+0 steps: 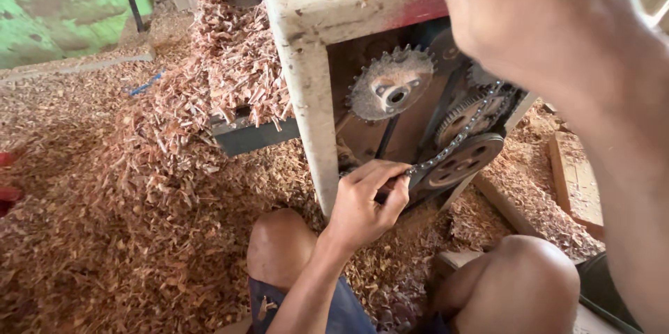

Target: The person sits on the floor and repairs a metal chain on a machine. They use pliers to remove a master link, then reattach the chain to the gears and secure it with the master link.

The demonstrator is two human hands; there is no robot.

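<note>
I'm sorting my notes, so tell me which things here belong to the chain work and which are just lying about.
In use: left hand pinching the chain; sprockets; machine frame.
Lying about: wood shavings; wooden block; blue scrap.

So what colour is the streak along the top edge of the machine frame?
Red, smeared across the machine frame's otherwise cream paint, in the head view.

Left hand (pixel 366 202) pinching the chain (pixel 456 140) at the machine frame's (pixel 313 97) lower open side, toothed sprocket (pixel 391 84) above it, smooth wheel (pixel 460 161) to its right, shavings heap (pixel 230 62) left of the frame, wood block (pixel 575 177) far right.
</note>
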